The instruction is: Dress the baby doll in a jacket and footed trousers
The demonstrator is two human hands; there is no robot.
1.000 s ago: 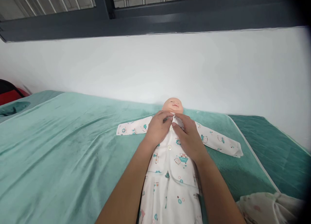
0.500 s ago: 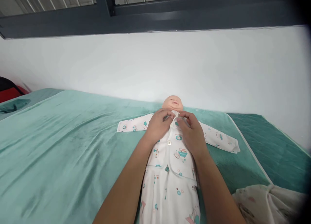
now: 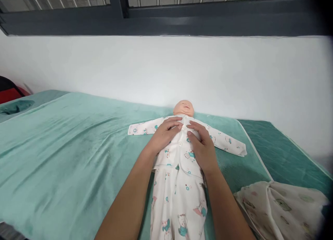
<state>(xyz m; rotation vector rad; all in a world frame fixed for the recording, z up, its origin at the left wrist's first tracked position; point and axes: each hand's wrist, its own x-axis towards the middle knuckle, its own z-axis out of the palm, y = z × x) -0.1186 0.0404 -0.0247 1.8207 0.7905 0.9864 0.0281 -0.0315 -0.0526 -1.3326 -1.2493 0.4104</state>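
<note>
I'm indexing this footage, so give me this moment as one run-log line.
left hand: on white printed top, upper chest | right hand: on same top, opposite side | doll: dressed, face-up, green blanket beneath

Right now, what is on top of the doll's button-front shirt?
The left hand and right hand are on the chest of the button-front shirt; cloth beneath them is covered.

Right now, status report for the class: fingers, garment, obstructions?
Left fingers, right fingers: at upper front of white top, apart from each other. Doll face up, sleeves spread. Printed cloth lower right, clear of the top.
</note>
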